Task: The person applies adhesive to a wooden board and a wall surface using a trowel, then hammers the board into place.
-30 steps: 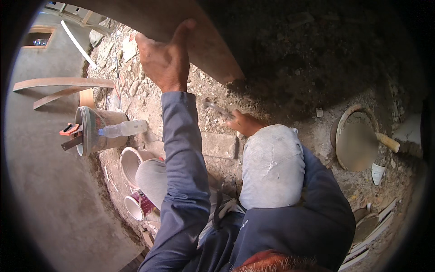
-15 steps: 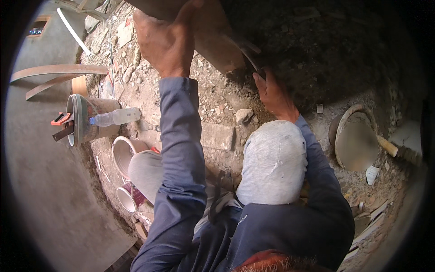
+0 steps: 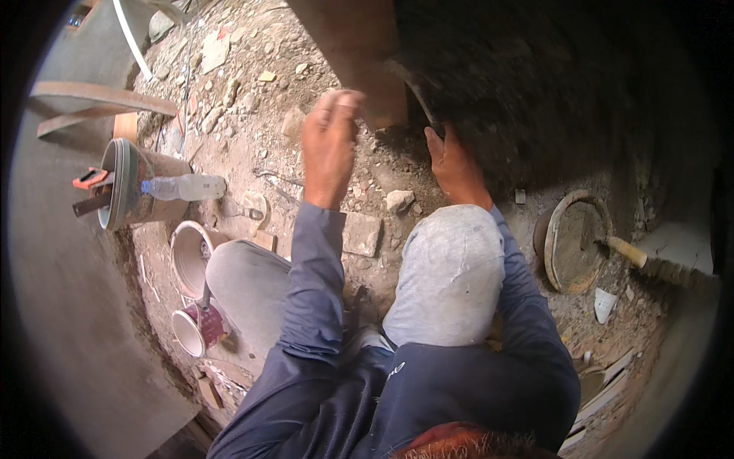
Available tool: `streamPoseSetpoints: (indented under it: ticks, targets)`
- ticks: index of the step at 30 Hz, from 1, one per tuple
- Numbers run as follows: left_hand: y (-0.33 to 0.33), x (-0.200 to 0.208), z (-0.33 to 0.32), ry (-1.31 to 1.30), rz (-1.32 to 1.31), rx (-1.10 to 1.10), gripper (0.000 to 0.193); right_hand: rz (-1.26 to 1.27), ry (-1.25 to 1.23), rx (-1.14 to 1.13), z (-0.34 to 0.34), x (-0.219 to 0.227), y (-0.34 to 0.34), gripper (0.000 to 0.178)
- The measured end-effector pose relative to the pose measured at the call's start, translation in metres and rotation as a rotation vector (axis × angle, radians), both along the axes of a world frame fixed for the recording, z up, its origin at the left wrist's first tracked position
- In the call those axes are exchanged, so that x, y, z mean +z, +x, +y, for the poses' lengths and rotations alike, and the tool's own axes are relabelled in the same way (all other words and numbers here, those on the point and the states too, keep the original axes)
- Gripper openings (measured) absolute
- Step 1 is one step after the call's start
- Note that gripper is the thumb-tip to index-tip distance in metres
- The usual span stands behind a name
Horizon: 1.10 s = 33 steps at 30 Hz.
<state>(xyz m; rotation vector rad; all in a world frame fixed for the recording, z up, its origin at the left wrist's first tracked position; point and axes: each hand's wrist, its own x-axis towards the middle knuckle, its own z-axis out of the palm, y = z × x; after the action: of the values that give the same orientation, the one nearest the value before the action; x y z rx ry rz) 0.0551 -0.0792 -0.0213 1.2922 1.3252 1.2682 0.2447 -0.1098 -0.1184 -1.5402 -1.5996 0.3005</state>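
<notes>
My left hand is raised beside the lower left edge of a brown board, its fingers curled in and slightly blurred. Nothing shows in it, and a small gap seems to part it from the board. My right hand is closed round the dark handle of a slim hand tool, whose curved upper end reaches in front of the board's right side. The tool's exact kind is hard to make out against the shadow. Below the hands, a flat block and a stone lie on the rubble.
On the left stand a large bucket with tools in it, a clear bottle, a pale bucket and a small purple tub. To the right are a round basin and a brush. Deep shadow covers the upper right.
My left hand has come off the board and moved down and right, its fingers curling in. My right hand keeps its grip on the tool, with little movement.
</notes>
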Motion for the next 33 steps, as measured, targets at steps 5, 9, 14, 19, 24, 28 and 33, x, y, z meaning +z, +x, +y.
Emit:
streamPoseSetpoints:
  ticks: [5, 9, 14, 19, 24, 28, 33]
  targets:
    - [0.012, -0.002, 0.003, -0.234, -0.279, -0.116, 0.035, 0.06, -0.203, 0.026, -0.003, 0.013, -0.001, 0.042]
    - [0.017, 0.016, 0.017, -0.287, -0.573, -0.327, 0.034, 0.107, -0.206, 0.012, -0.005, 0.016, -0.006, 0.041]
    - [0.02, 0.019, 0.042, -0.325, -0.756, -0.427, 0.033, 0.143, -0.265, 0.009, -0.004, 0.01, -0.008, 0.042]
    - [0.019, 0.014, 0.054, -0.36, -0.866, -0.43, 0.029, 0.147, -0.285, -0.015, -0.005, 0.008, -0.007, 0.043]
    - [0.024, 0.016, 0.063, -0.38, -1.05, -0.348, 0.025, 0.255, -0.278, 0.008, 0.0, -0.009, 0.0, 0.043]
    - [0.031, 0.023, 0.064, -0.401, -1.117, -0.274, 0.023, 0.424, -0.377, 0.031, -0.009, 0.003, 0.017, 0.037]
    - [0.027, 0.019, 0.068, -0.402, -1.164, -0.283, 0.021, 0.102, 0.112, 0.071, -0.014, 0.024, 0.039, 0.027]
